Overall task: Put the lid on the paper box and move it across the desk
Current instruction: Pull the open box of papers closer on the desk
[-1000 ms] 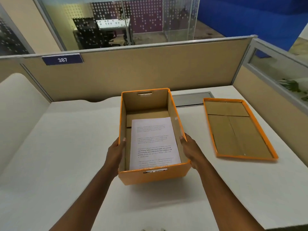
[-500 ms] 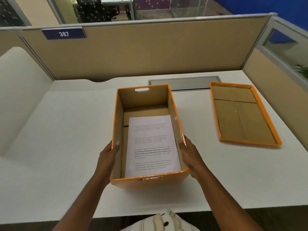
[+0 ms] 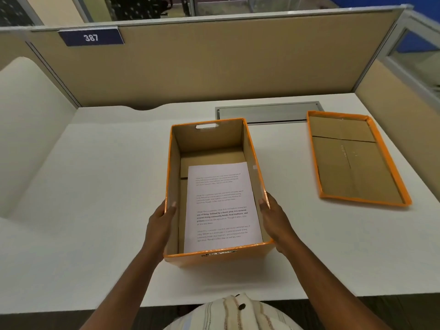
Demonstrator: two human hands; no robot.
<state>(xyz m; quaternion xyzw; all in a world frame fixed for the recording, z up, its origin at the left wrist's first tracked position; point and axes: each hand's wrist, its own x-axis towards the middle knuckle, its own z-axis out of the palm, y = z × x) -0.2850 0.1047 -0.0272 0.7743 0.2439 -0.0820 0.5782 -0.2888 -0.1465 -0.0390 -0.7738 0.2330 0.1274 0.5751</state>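
A wide white rectangular desk [image 3: 83, 186] fills most of the view, walled at the back and right by tan fabric cubicle partitions [image 3: 226, 63] with grey metal trim. Near the middle of the desk stands an open orange paper box with a plain brown cardboard interior [image 3: 252, 160], its long axis running away from the person and a slotted handle cut-out showing in the far end wall. To the right of it, well apart, the matching shallow orange cardboard lid [image 3: 352, 158] lies upside down on the desk, brown inside facing up, so the box is not yet covered. Behind the box, set flush into the desktop, is a long grey metal cable hatch [image 3: 266, 113]. Flat on the bottom of the box lies a white printed sheet of paper [image 3: 221, 206] carrying several short blocks of text. The left hand [image 3: 159, 225] clasps the left wall of the box near its front corner, thumb hooked over the rim to the inside and fingers pressed on the outside. The right hand [image 3: 276, 220] grips the right wall the same way. A small dark blue nameplate reading 387 [image 3: 91, 37] is fixed at the top of the back partition, left of centre.
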